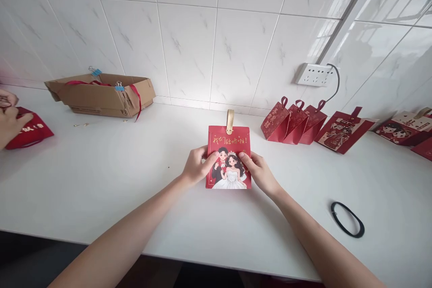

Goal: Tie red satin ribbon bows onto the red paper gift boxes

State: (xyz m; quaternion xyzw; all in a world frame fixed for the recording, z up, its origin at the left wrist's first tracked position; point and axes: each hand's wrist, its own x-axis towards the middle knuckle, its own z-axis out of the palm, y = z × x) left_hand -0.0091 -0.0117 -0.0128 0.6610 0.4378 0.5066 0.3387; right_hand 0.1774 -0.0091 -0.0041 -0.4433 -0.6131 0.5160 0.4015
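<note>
Clamping box (229, 157) at frame centre between left grip (199, 165) and right grip (260, 169), equally near; long axis up-frame.

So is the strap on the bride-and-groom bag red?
No, the strap standing up from the top of the bag is gold.

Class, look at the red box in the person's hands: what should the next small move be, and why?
Probably shift the red box right, towards the row of similar boxes. The left hand and right hand hold its sides, its gold strap stands looped on top, and it looks closed.
</note>
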